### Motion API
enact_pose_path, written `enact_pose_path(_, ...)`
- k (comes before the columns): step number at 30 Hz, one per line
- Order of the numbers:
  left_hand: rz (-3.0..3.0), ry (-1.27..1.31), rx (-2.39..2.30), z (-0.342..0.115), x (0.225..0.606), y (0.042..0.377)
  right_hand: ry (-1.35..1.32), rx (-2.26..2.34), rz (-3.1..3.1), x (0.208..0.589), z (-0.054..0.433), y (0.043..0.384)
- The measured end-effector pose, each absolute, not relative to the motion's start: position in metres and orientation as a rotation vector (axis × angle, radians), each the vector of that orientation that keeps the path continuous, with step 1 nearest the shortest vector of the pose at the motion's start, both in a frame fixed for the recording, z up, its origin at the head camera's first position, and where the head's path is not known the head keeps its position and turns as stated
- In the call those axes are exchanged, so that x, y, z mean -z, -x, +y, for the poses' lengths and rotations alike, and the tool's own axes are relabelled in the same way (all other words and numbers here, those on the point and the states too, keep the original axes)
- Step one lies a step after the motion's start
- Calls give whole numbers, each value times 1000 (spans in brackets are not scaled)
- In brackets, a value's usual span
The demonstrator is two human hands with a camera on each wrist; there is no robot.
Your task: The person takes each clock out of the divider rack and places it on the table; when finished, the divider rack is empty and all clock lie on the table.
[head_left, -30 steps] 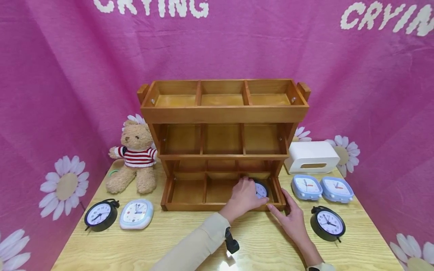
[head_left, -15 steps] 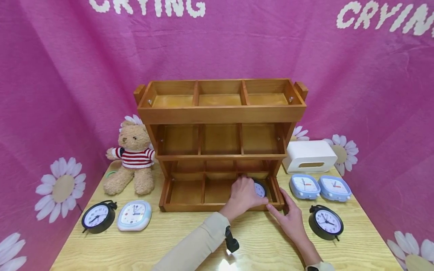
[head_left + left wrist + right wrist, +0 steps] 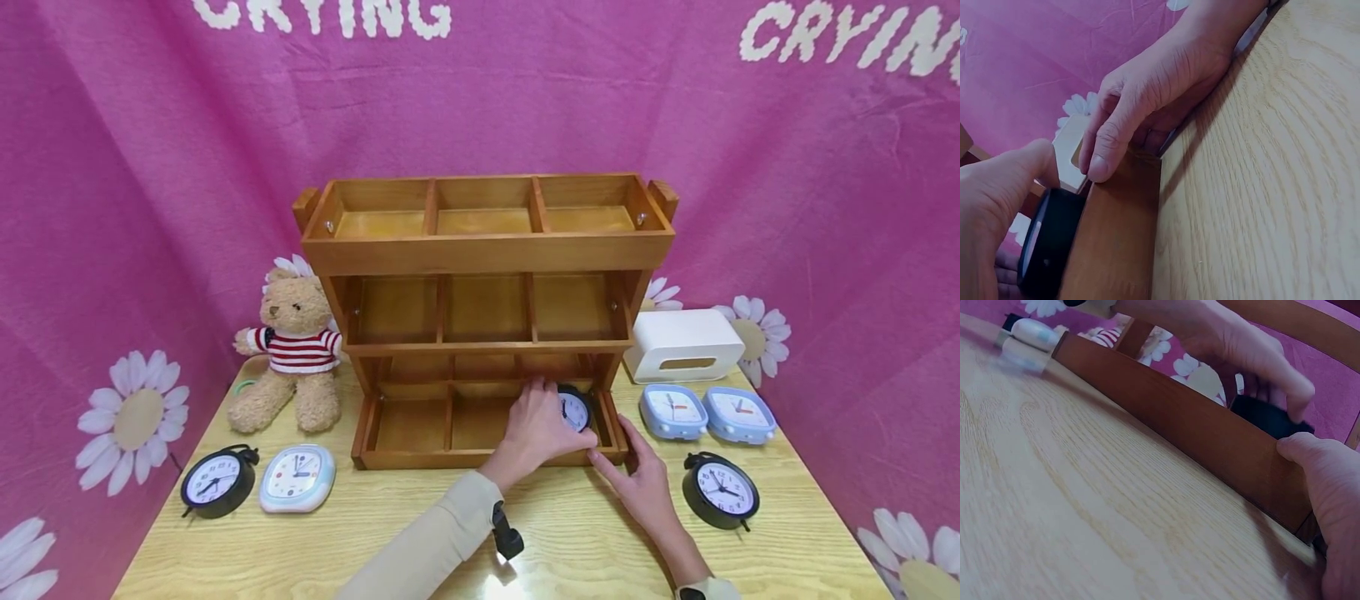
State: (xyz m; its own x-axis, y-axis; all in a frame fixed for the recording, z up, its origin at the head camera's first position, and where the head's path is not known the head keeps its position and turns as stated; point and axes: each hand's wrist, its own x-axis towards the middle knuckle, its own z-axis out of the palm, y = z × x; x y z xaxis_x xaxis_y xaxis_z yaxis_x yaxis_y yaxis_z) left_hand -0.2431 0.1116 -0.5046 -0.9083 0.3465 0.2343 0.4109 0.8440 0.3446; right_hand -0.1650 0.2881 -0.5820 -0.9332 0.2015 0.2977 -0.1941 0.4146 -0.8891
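A three-tier wooden shelf (image 3: 487, 255) with divided compartments stands mid-table. In its bottom right compartment is a round black alarm clock (image 3: 575, 409) with a white dial. My left hand (image 3: 534, 425) grips this clock, thumb at its front and fingers round its far left side. The left wrist view shows the clock's black rim (image 3: 1060, 237) close behind the shelf's front board (image 3: 1119, 219). My right hand (image 3: 643, 487) holds the shelf's bottom right corner, thumb on the front board and fingers along the outer side. In the right wrist view the clock (image 3: 1266, 417) is partly hidden by the board.
Left of the shelf lie a black alarm clock (image 3: 220, 481) and a pale blue-white clock (image 3: 298, 477), with a teddy bear (image 3: 298, 350) behind. On the right are two blue clocks (image 3: 673, 411), another black alarm clock (image 3: 722, 490) and a white box (image 3: 686, 344).
The clock in the compartment has shifted slightly up and back with my left hand, and more of its dial shows. My right hand keeps its hold on the shelf corner.
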Motion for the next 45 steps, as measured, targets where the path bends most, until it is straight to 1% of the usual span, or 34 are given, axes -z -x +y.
enact_pose_path(19, -2763, 631, 639, 75, 472, 229, 29, -1567, -2316, 582, 286, 166)
enact_pose_path(27, -2750, 588, 720, 40, 467, 214, 7, -1596, -2314, 581, 285, 167)
enact_pose_path(38, -2745, 481, 885, -13, 468, 185, -10, -1567, -2312, 580, 287, 166)
enact_pose_path(45, -2686, 413, 881, -47, 470, 172, -23, -1579, -2303, 582, 286, 168)
